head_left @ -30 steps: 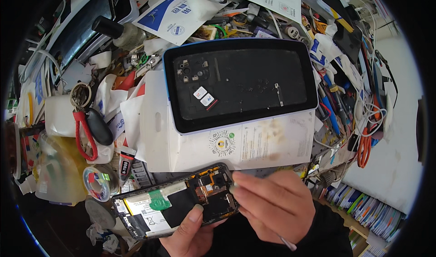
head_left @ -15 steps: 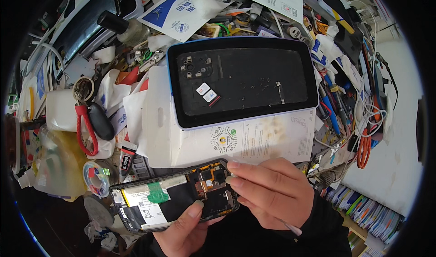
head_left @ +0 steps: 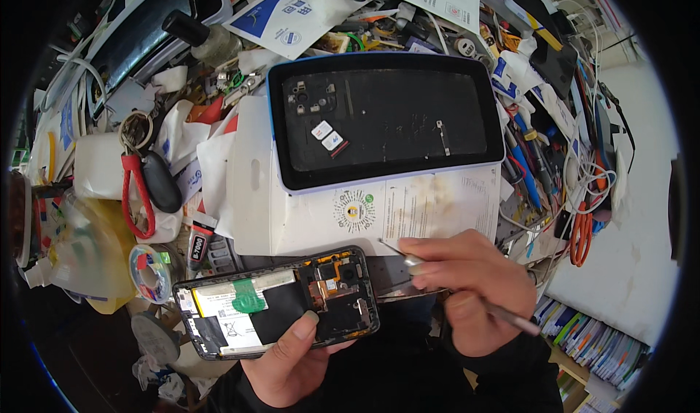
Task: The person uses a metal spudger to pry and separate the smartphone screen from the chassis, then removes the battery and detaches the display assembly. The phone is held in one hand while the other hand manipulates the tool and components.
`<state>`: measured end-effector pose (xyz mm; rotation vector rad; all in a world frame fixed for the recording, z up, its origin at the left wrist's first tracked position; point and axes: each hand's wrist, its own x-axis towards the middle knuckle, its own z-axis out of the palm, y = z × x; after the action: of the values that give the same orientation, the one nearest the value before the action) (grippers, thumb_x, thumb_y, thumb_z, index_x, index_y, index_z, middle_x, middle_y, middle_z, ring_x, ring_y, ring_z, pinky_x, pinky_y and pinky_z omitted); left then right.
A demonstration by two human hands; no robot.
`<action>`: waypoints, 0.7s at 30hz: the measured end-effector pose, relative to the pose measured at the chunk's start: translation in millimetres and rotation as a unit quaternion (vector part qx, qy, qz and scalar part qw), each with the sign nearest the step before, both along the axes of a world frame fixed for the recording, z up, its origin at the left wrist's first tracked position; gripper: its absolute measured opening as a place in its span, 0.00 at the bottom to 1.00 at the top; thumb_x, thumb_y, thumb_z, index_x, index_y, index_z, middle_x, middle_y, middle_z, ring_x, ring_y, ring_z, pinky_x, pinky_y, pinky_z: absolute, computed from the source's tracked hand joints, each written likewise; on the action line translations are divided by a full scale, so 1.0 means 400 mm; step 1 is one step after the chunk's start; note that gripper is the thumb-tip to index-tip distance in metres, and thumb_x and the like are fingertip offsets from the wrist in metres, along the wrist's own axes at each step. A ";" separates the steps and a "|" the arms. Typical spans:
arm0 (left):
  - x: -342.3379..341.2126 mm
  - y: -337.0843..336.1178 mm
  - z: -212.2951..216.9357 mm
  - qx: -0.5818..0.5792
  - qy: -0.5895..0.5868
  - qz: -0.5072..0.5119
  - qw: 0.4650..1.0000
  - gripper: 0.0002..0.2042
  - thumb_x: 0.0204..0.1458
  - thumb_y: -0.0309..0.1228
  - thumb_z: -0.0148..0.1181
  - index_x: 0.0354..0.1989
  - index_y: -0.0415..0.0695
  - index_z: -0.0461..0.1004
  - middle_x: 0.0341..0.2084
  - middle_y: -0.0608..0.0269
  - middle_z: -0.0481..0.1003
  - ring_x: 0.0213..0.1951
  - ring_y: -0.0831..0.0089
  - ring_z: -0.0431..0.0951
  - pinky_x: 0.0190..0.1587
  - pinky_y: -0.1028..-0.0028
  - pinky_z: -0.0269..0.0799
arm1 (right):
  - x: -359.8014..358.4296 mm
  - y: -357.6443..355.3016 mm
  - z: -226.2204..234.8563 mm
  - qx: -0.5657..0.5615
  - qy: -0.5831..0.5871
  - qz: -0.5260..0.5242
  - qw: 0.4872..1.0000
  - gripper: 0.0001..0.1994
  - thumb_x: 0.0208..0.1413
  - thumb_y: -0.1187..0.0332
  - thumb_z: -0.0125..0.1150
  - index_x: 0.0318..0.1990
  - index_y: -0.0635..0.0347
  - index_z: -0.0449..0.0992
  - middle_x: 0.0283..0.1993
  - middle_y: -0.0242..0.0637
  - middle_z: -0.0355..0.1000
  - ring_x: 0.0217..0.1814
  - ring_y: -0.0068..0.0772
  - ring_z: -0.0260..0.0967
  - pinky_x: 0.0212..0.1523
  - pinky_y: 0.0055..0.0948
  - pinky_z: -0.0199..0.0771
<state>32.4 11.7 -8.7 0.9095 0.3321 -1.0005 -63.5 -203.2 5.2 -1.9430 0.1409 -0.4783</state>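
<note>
My left hand [head_left: 286, 362] grips an opened phone [head_left: 273, 304] by its lower edge, thumb on top. Its back is off, baring a white-labelled battery [head_left: 232, 318], a green tab [head_left: 249, 297] and orange flex cables [head_left: 326, 285]. Closed around a slim metal screwdriver [head_left: 516, 320], my right hand [head_left: 477, 289] hovers to the right of the phone, apart from it. The tool's thin tip points up and left; motion blurs the fingers. Beyond lies a black-bottomed tray [head_left: 394, 177] with a blue rim, holding two small white cards [head_left: 327, 135] and small metal pieces [head_left: 444, 137].
Under the tray is a flat white box [head_left: 306, 227]. To the left sit a glue tube [head_left: 198, 244], a spool [head_left: 151, 271], and keys with a red strap [head_left: 131, 194]. Cables [head_left: 583, 180] and tools crowd the right, and paper packets [head_left: 292, 23] the far side.
My right hand has moved right, away from the phone's camera end, and the screwdriver now shows along its length. The phone stays in my left hand, and the whole view has shifted slightly.
</note>
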 end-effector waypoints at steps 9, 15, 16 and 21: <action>-0.024 0.028 0.000 0.021 -0.049 -0.007 0.999 0.37 0.58 0.40 0.64 0.72 0.31 0.59 0.60 0.39 0.75 0.59 0.43 0.79 0.62 0.47 0.78 | -0.056 0.052 0.048 0.176 0.045 -0.017 0.983 0.15 0.68 0.72 0.48 0.45 0.77 0.80 0.62 0.66 0.73 0.55 0.50 0.81 0.59 0.42 0.80; -0.027 0.056 -0.051 -0.032 -0.110 -0.030 0.993 0.38 0.56 0.40 0.65 0.71 0.32 0.60 0.60 0.39 0.75 0.58 0.44 0.80 0.64 0.46 0.75 | -0.069 0.076 0.058 0.281 0.044 -0.018 0.958 0.20 0.67 0.69 0.45 0.53 0.78 0.79 0.57 0.62 0.78 0.58 0.50 0.79 0.65 0.44 0.74; -0.034 0.065 -0.050 -0.031 -0.118 -0.025 0.992 0.38 0.56 0.40 0.65 0.71 0.32 0.60 0.60 0.39 0.75 0.58 0.44 0.80 0.64 0.46 0.75 | -0.071 0.087 0.066 0.268 0.029 -0.027 0.963 0.20 0.66 0.69 0.47 0.54 0.77 0.79 0.56 0.60 0.79 0.56 0.48 0.79 0.63 0.42 0.75; -0.070 0.090 -0.020 -0.031 -0.116 0.002 0.993 0.37 0.58 0.38 0.63 0.72 0.32 0.59 0.61 0.39 0.74 0.59 0.44 0.79 0.65 0.47 0.75 | -0.067 0.129 0.119 0.034 0.109 -0.054 0.992 0.15 0.63 0.71 0.62 0.54 0.65 0.82 0.43 0.43 0.77 0.40 0.33 0.78 0.45 0.28 0.75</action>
<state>4.6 47.6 -16.8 0.9580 0.1068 -0.8872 -90.4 -151.5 52.9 -1.9238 0.3985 -0.3256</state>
